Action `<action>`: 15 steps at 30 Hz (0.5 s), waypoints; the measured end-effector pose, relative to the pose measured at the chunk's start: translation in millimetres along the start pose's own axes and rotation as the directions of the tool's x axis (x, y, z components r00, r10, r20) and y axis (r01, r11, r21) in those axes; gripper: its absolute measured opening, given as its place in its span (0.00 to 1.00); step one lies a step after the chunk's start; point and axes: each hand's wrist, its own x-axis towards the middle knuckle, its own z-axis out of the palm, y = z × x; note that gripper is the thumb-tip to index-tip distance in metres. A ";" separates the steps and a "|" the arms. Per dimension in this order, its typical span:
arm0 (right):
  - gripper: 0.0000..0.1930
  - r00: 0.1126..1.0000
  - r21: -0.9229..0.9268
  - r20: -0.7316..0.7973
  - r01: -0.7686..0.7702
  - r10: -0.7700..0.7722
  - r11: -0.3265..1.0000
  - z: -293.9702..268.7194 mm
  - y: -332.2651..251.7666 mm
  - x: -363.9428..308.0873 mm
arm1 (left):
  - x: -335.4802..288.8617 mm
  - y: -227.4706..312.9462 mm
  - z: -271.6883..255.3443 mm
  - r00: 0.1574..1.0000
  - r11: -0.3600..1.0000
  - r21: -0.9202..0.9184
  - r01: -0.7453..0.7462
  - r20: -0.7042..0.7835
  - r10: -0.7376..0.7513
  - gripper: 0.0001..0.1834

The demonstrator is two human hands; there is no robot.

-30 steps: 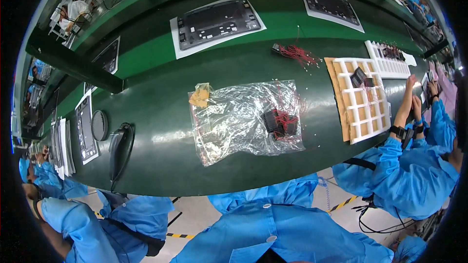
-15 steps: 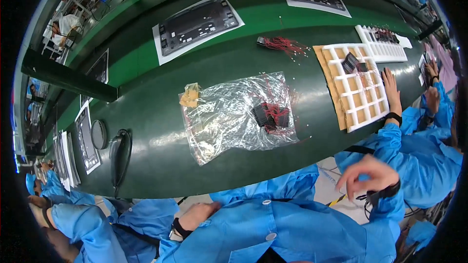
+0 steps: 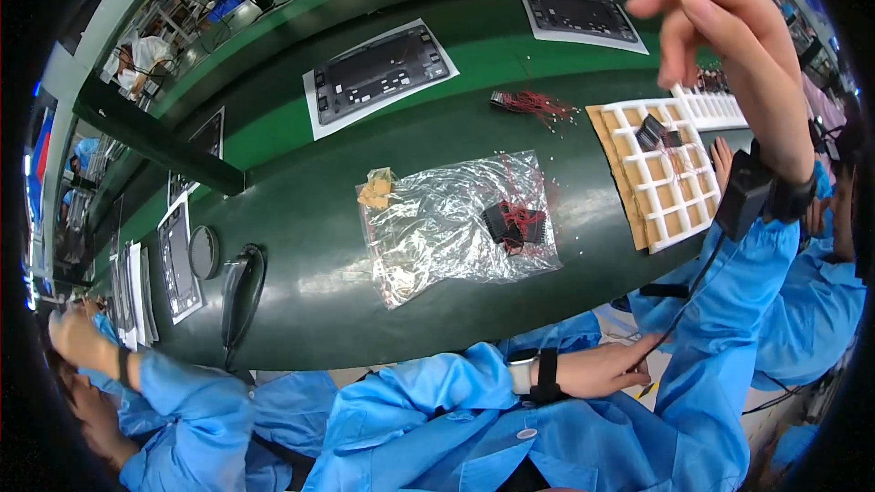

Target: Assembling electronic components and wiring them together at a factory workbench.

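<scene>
My right hand (image 3: 743, 46) is raised high at the upper right, its fingers loosely bent and apart, holding nothing. A black wrist strap (image 3: 791, 199) with a boxy clip (image 3: 746, 193) sits round that wrist. From the clip a black cord (image 3: 694, 287) runs down in front of my right sleeve. Across my body reaches my left hand (image 3: 588, 372), a watch (image 3: 522, 374) on its wrist and its fingers closed on the cord. In front of me on the table lies a clear plastic bag (image 3: 428, 237) with small black parts with red wires (image 3: 515, 225) on it.
A white grid tray (image 3: 652, 187) on cardboard stands right, beside a co-worker's hand (image 3: 721, 162). More red-wired parts (image 3: 538, 107) lie behind the bag. Dark panels (image 3: 378, 77) on white sheets line the back. A black handheld tool (image 3: 239, 296) and round dish (image 3: 204, 252) are left.
My right hand has risen from near my body to the upper right. My left hand has crossed rightward to the cord. The view has shifted slightly, and a co-worker's arm at left has lifted.
</scene>
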 end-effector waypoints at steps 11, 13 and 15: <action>0.18 1.000 0.065 0.014 0.020 -0.021 0.998 -19.4 46.2 38.9 | -23.4 46.7 -46.6 0.917 0.993 0.032 0.115 -0.387 -0.094 0.39; 0.17 1.000 0.047 -0.005 0.020 -0.020 0.999 -6.5 44.4 25.6 | -27.4 49.6 -54.7 0.893 0.994 0.014 0.104 -0.442 -0.087 0.39; 0.15 0.999 0.145 -0.038 -0.031 0.037 0.989 23.7 46.5 5.9 | -41.2 45.8 -60.5 0.870 0.994 -0.002 0.113 -0.483 -0.100 0.38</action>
